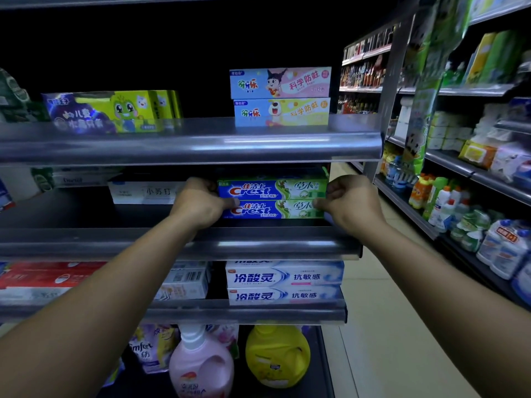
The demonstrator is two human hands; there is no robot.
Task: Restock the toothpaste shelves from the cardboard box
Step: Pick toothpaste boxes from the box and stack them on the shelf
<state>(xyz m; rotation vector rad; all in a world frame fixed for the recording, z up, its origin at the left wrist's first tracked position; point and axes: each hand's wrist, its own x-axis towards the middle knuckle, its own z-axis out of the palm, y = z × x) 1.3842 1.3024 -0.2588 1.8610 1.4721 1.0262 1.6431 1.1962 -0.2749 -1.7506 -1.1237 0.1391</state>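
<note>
On the middle grey metal shelf (178, 242), toward its right end, two blue-and-green Crest toothpaste cartons (273, 200) lie stacked one on the other. At their left end the left hand (198, 205) is curled, thumb against the lower carton; at their right end the right hand (349, 205) is curled likewise. Left of them, farther back, lies a white carton (143, 192).
</note>
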